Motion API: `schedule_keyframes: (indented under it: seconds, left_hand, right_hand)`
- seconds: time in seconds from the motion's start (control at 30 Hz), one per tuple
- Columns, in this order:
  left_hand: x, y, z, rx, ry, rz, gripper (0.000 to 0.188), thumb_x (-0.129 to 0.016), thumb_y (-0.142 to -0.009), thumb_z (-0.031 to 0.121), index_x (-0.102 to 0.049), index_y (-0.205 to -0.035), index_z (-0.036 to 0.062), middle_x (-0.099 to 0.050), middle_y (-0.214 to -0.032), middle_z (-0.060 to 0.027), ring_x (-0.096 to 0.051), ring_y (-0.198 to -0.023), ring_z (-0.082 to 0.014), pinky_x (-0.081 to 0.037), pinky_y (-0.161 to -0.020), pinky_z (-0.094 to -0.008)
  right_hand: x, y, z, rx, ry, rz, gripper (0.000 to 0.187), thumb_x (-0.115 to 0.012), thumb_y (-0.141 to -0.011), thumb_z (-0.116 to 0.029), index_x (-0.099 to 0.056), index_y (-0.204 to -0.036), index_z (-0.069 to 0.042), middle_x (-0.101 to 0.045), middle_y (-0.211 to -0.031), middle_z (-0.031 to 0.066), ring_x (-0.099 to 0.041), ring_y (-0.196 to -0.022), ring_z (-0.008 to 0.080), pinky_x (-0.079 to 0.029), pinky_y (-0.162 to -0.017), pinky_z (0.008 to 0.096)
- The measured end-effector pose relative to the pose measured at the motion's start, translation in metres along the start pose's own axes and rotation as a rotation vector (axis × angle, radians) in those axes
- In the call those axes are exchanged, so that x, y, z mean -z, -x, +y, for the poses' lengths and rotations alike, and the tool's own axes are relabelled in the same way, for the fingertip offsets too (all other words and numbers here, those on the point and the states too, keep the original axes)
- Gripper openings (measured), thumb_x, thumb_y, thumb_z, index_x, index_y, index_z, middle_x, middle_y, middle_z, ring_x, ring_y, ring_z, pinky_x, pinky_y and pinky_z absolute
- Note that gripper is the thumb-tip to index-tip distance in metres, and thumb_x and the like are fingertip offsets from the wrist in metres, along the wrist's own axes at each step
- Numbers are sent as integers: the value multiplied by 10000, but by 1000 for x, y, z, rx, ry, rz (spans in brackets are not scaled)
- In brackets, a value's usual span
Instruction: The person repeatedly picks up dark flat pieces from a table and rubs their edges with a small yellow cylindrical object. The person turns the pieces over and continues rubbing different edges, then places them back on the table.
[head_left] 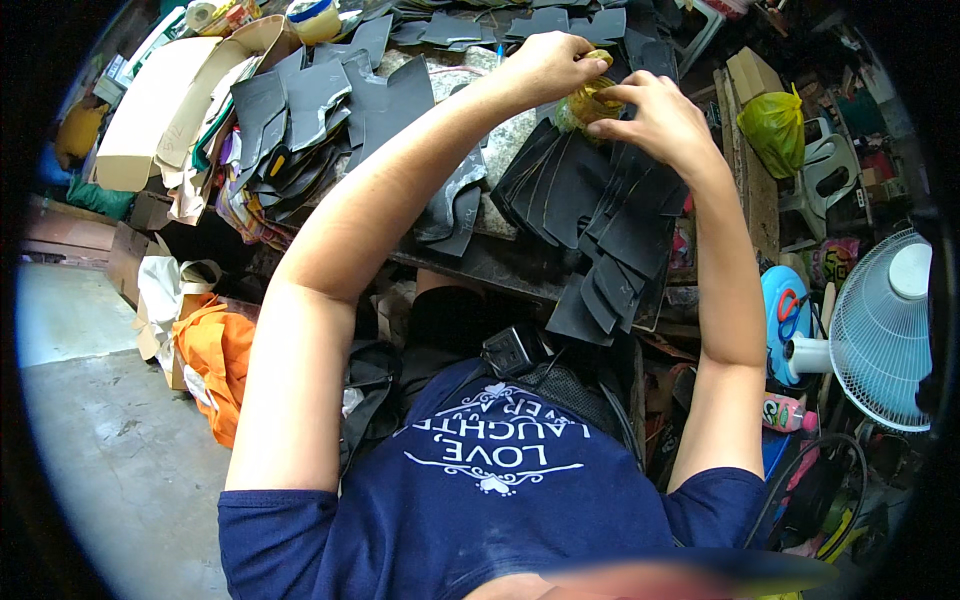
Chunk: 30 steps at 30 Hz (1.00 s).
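At the far side of the work table, both arms reach out toward a small yellowish, translucent container that looks like a jar or a wrapped tub. My left hand is closed at its top, fingertips on a yellow rim or lid-like piece. From the right, my right hand curls thumb and fingers around the container's side. The hands partly cover it, so its exact kind is unclear. Just below lies a fanned stack of black, flat cut pieces, with further black pieces overlapping toward the table's near edge.
More black cut sheets cover the table's left and back. Cardboard stands at far left, with an orange bag below it. On the right are a yellow-green bag, a plastic chair and a fan.
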<state>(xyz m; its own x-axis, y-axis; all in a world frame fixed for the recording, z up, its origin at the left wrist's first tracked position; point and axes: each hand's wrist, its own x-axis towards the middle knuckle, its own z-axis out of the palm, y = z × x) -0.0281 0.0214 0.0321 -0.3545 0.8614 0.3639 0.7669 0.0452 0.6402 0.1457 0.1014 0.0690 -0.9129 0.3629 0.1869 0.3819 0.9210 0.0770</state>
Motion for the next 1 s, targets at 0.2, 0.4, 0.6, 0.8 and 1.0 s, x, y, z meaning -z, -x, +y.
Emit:
schedule_keyframes:
  seconds: [0.2, 0.4, 0.6, 0.8, 1.0]
  left_hand:
    - [-2, -1, 1, -9, 0, -1, 436, -622, -918, 402, -693, -1118, 22, -712, -971, -190, -705, -867, -296, -557, -785, -382]
    - [-5, 1, 4, -118, -23, 73, 432, -647, -894, 402, -691, -1130, 44, -711, -996, -183, -701, -913, -305, -544, -827, -384]
    - [7, 31, 32, -261, -220, -17, 352, -578, -904, 341, -703, -1001, 26, -680, -978, -196, -674, -933, -369, -542, -818, -468]
    - [50, 127, 43, -120, -295, 243, 232, -622, -890, 266, -648, -990, 59, -649, -956, -141, -633, -952, -326, -524, -824, -426]
    - [103, 185, -6, 482, -708, 308, 403, -669, -853, 455, -621, -929, 61, -675, -890, -130, -676, -904, -309, -549, -753, -421]
  right_hand:
    - [-17, -37, -10, -64, 108, -226, 691, -687, -664, -749, -727, -1138, -248, -632, -1145, 70, -574, -1148, 291, -434, -971, 527]
    - [21, 5, 5, -40, 36, -14, 611, -716, -731, -609, -723, -1147, -162, -610, -1229, 85, -563, -1164, 280, -443, -986, 433]
    - [31, 36, -9, 3, 11, 2, 475, -731, -770, -509, -738, -1077, -146, -647, -1145, 100, -603, -1091, 280, -467, -913, 444]
    - [39, 54, -20, 66, -546, 184, 214, -741, -834, -219, -724, -947, -38, -663, -979, 93, -648, -897, 236, -492, -828, 332]
    - [34, 48, -58, 86, -821, 187, 367, -712, -860, -118, -645, -1215, -53, -678, -861, 59, -630, -800, 129, -502, -769, 279]
